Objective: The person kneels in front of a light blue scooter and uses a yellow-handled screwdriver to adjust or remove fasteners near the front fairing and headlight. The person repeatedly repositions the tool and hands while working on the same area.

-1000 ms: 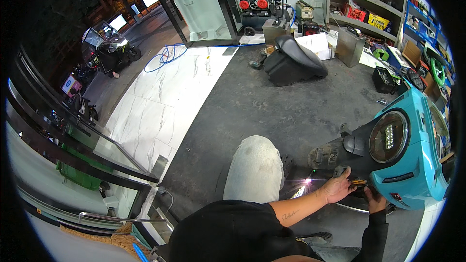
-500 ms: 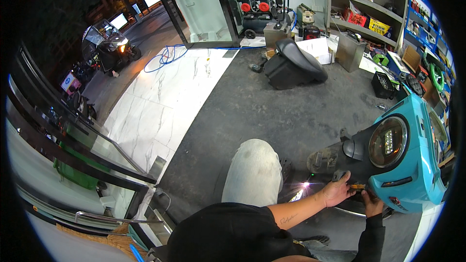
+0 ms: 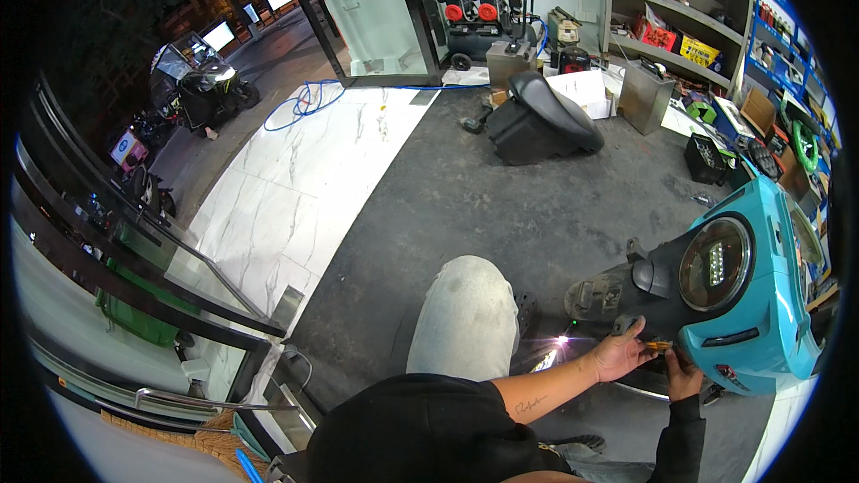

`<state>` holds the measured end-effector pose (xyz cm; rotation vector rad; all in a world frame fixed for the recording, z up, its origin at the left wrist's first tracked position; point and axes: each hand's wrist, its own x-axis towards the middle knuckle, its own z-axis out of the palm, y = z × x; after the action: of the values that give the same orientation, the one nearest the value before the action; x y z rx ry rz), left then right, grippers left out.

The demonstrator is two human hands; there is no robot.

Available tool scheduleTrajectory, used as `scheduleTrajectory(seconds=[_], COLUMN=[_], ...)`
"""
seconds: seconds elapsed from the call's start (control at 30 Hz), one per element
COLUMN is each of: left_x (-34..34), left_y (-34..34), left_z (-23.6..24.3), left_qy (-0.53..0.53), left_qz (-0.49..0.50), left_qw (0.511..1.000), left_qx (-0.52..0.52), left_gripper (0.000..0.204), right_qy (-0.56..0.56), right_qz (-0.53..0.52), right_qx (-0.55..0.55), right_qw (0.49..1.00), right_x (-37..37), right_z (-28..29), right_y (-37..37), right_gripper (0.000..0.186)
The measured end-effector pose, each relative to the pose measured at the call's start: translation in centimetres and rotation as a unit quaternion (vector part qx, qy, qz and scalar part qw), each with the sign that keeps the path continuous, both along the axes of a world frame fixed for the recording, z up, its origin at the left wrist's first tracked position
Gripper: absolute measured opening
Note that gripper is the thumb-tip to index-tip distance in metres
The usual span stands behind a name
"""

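At the lower right, my left hand reaches in with a bare forearm. Its fingers pinch a small yellow-orange piece, too small to name exactly. My right hand, below a black sleeve, has its fingers closed at the other end of that piece. Both hands work beside the teal front panel of a scooter, which has a round headlight and a dark front fender. A dark part shows by my left fingers; whether I hold it is unclear.
A bright light glares low beside my left forearm. A black scooter seat lies on the dark floor. Behind it stand an air compressor, metal boxes and loaded shelves. Glass doors flank the left side.
My hands stay at nearly the same place, with my right fingers shifted slightly around the yellow-orange piece. The teal panel sits a touch lower in view. Outside, a vehicle's orange lamp has gone dark.
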<state>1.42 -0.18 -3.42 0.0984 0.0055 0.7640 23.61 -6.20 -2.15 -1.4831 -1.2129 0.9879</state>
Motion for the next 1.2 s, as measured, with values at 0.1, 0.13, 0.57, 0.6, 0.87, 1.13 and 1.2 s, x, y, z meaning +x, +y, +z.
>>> scheduleTrajectory(seconds=[0.1, 0.13, 0.57, 0.6, 0.87, 1.13, 1.2], left_x=[0.1, 0.1, -0.3, -0.3, 0.0, 0.2, 0.2], left_y=[0.1, 0.0, -0.1, -0.1, -0.1, 0.0, -0.1], left_z=[-0.2, -0.2, 0.9, 1.0, 0.3, -0.2, -0.1], left_qy=[-0.004, -0.006, -0.005, -0.006, -0.008, -0.016, -0.012], left_qz=[-0.002, -0.004, -0.003, -0.003, -0.001, -0.003, -0.001], left_qw=[1.0, 1.0, 1.0, 1.0, 1.0, 1.0, 1.0], left_qx=[0.011, 0.015, 0.001, -0.001, -0.006, -0.007, -0.015], left_gripper=[0.047, 0.048, 0.046, 0.045, 0.047, 0.05, 0.05], right_qy=[-0.033, -0.047, -0.012, -0.027, -0.034, -0.047, -0.046], right_qz=[-0.001, -0.002, -0.007, -0.01, -0.003, -0.02, -0.016], right_qx=[-0.008, -0.013, 0.027, 0.025, 0.025, 0.025, 0.031], right_qw=[0.999, 0.999, 1.0, 0.999, 0.999, 0.998, 0.998], right_x=[-0.5, -0.7, -1.2, -1.1, -1.3, -2.0, -1.9], right_z=[0.9, 1.1, 1.0, 0.9, 1.1, 2.1, 1.9], right_y=[0.0, 0.0, 0.2, 0.2, 0.2, -0.2, -0.2], right_gripper=[0.033, 0.032, 0.03, 0.03, 0.03, 0.028, 0.029])
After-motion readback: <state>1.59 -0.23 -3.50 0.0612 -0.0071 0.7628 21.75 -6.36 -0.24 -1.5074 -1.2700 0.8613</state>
